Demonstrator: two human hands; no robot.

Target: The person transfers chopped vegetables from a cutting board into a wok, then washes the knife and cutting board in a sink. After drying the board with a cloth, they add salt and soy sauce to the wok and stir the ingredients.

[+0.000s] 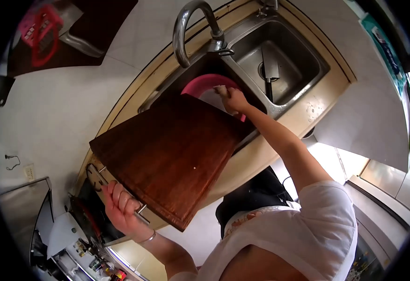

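Note:
My left hand (124,209) is closed round the metal bar handle at the near left end of a dark brown wooden cutting board (167,150). The board is tilted, its far end over the left sink basin and partly covering a pink plastic tub (195,85). My right hand (236,100) is over the tub, fingers wrapped round a small beige-brown cloth-like wad (222,91). What it is exactly cannot be made out. A pale speck lies on the board's surface.
A curved faucet (181,35) arches over the left basin. In the right sink basin (298,56) lies a cleaver (270,65) with a black handle. The beige countertop (317,110) surrounds the sink. A pink basket (41,33) stands on a dark table at upper left.

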